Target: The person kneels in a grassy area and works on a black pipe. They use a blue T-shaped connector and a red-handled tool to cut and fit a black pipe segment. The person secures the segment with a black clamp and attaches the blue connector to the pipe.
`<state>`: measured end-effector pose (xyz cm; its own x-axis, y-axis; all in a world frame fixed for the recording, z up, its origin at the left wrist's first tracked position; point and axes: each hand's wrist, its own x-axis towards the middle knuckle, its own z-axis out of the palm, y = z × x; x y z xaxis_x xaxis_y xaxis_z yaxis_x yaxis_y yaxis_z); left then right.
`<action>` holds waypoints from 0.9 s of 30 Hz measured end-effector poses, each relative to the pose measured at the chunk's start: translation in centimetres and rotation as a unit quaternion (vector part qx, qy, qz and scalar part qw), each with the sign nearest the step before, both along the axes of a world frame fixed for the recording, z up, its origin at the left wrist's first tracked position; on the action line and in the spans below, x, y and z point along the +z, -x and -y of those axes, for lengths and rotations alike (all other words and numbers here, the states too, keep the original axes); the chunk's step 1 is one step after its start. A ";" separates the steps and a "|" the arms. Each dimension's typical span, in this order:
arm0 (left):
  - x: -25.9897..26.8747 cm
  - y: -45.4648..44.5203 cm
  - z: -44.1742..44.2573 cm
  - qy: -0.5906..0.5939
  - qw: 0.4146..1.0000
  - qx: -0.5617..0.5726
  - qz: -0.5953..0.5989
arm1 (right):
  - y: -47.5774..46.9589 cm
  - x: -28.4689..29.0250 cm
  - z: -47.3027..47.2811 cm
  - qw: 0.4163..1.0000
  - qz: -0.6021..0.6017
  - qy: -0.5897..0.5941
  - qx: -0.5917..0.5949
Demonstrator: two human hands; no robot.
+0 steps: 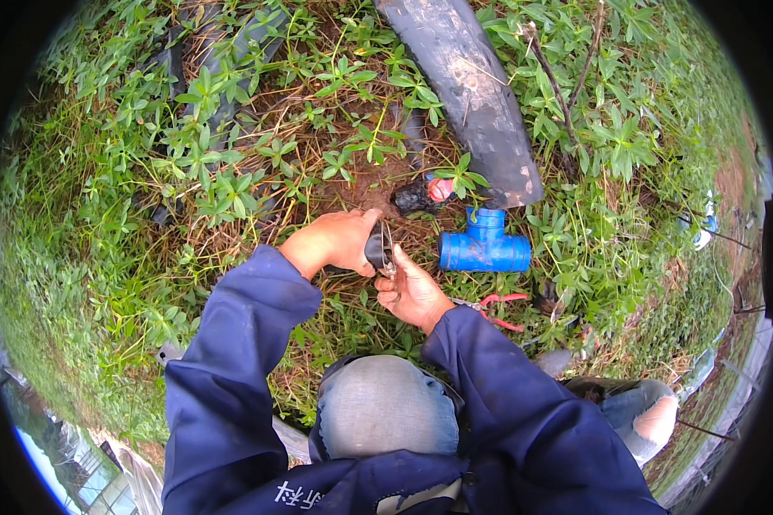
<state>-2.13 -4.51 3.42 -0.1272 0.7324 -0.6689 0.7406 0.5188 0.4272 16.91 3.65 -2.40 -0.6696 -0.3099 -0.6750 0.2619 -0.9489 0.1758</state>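
My left hand (338,241) grips the end of a black hose (376,248) from the left side. At its mouth is a metal ring that looks like a hose clamp (390,257). The thumb and fingers of my right hand (415,293) pinch this clamp from the right; its lower part is partly hidden by the fingers. Close by on the right, a blue plastic tee pipe fitting (484,252) lies in the grass. Below it are pliers with red handles (499,312), their jaws partly behind my right sleeve.
A wide, flat black hose (470,96) runs down from the top. Near its end lies a dark, muddy piece (415,197) with a red part (439,190). Dry forked stems (557,96) stand at upper right. Black sheeting (232,77) shows through the weeds at upper left.
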 end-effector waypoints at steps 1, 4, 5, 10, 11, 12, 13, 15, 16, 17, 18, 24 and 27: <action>0.0 -0.1 0.0 0.003 1.000 0.015 -0.003 | 0.1 0.1 -0.1 1.000 0.011 -0.001 0.002; -0.2 -0.4 -0.1 0.003 0.999 0.037 -0.022 | 0.6 0.3 0.2 0.997 0.028 -0.075 0.014; -0.3 -0.5 -0.1 -0.001 0.999 0.042 -0.019 | 0.9 0.5 0.3 0.995 0.033 -0.091 0.019; -0.5 -0.6 0.2 -0.017 0.998 0.054 -0.012 | 1.9 1.3 0.7 0.988 0.065 -0.137 0.015; -0.5 -0.7 0.3 -0.025 0.998 0.053 -0.010 | 2.0 1.4 0.6 0.987 0.066 -0.147 0.026; -0.5 -0.7 0.4 -0.032 0.998 0.052 -0.012 | 2.1 1.4 0.4 0.986 0.062 -0.153 0.040; -0.5 -0.7 0.5 -0.036 0.998 0.050 -0.017 | 2.2 1.5 0.3 0.983 0.061 -0.165 0.049; -0.5 -0.8 0.7 -0.044 0.998 0.049 -0.003 | 2.2 1.4 0.2 0.983 0.046 -0.168 0.053; -0.5 -0.7 0.9 -0.046 0.998 0.048 -0.004 | 2.2 1.4 0.2 0.982 0.038 -0.174 0.054; -0.5 -0.7 1.1 -0.055 0.997 0.050 0.003 | 2.2 1.4 0.4 0.982 0.037 -0.181 0.049; -0.5 -0.7 1.2 -0.063 0.997 0.049 0.005 | 2.3 1.3 0.6 0.981 0.036 -0.188 0.043; -0.9 -0.9 2.0 -0.120 0.991 0.057 0.028 | 2.6 1.9 0.7 0.971 0.020 -0.228 0.060; -0.8 -0.1 2.1 -0.107 0.990 0.042 0.088 | 2.6 2.5 -0.2 0.961 -0.008 -0.255 0.106</action>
<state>-1.99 -6.57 2.58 -0.0880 0.8511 -0.5175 0.6035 0.4589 0.6521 14.28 3.88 0.11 -0.6401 -0.0724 -0.7649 0.4572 -0.8359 -0.3035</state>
